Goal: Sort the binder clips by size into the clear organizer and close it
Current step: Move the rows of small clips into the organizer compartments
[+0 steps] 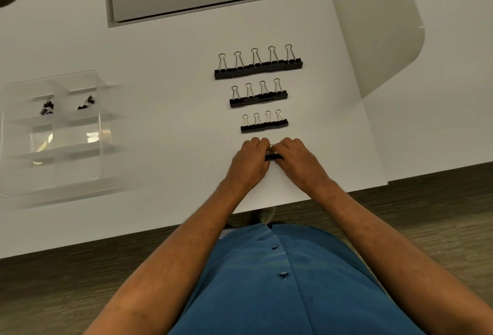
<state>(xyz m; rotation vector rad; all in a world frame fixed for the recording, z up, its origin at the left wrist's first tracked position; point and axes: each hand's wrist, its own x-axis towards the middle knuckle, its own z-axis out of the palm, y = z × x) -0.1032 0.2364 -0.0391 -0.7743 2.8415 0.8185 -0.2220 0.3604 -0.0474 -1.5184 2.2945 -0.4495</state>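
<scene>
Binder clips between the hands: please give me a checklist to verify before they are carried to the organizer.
1. Both hands, left hand and right hand, hold the small clips: ok.
2. Number of clips held: cannot tell, fingers hide them.
3. Clear organizer open: ok.
4. Free compartments: ok, only two far ones hold clips.
5. Other rows, e.g. large row, undisturbed: ok.

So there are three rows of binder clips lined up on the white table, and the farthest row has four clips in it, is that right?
Not quite. The head view shows three rows on the white table, but the farthest row has five clips, not four. The middle row and the nearest row each have four.
</scene>
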